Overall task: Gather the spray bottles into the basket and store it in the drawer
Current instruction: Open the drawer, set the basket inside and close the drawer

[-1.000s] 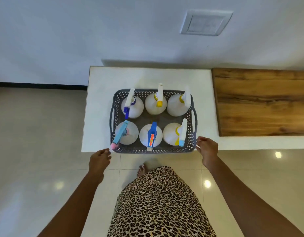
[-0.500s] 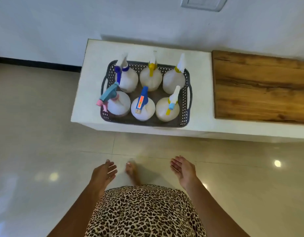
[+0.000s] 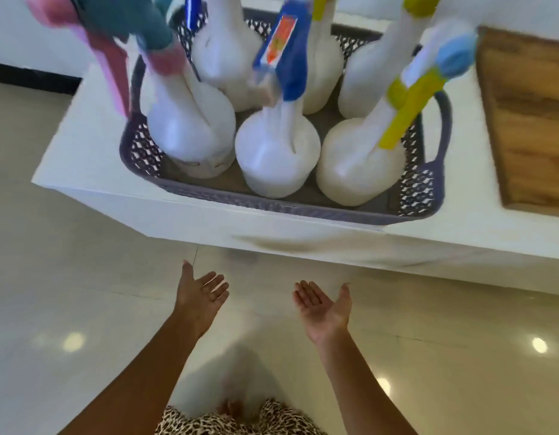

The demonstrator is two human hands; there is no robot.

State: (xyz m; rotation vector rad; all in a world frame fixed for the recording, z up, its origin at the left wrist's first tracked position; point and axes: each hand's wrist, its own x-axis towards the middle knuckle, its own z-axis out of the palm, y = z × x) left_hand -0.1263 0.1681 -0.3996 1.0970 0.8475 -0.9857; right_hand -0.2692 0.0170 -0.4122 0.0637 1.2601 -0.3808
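A grey perforated basket (image 3: 303,208) stands on the white cabinet top (image 3: 93,142), close to its front edge. Several white spray bottles stand upright inside it, among them one with a blue trigger head (image 3: 276,158), one with a teal and pink head (image 3: 190,133) and one with a yellow trigger (image 3: 356,164). My left hand (image 3: 201,296) and my right hand (image 3: 323,306) hang below the cabinet front, palms turned up, fingers straight, holding nothing. Both are well apart from the basket. No drawer front or handle can be made out on the blurred cabinet face.
A brown wooden board (image 3: 529,120) lies on the cabinet top right of the basket. The white cabinet front (image 3: 303,243) faces me above a glossy beige tile floor (image 3: 68,277). My leopard-print skirt (image 3: 240,422) shows at the bottom edge.
The camera has dropped low and close to the basket. My hands left the basket's sides, sank in front of the cabinet and turned palms up.
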